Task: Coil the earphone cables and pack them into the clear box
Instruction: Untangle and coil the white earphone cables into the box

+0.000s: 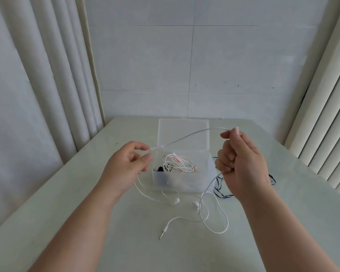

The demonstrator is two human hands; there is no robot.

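Note:
A white earphone cable (pixel 186 136) stretches in the air between my two hands above the clear box (pixel 185 182). My left hand (pixel 126 165) pinches the cable at its small white junction piece, fingers loosely curled. My right hand (pixel 241 160) is closed around the cable, with one end coming out at the thumb and the rest dropping to the table. The cable's loose loops, two earbuds (pixel 175 201) and the jack plug (pixel 163 232) lie on the table in front of the box. Inside the box sit coiled white, pink and black earphones (pixel 177 163).
The box's lid (pixel 183 132) stands open behind it. A dark blue cable (pixel 222 190) lies on the table (pixel 67 203) to the right of the box, partly hidden by my right hand. Curtains hang on both sides, and a tiled wall is behind the table.

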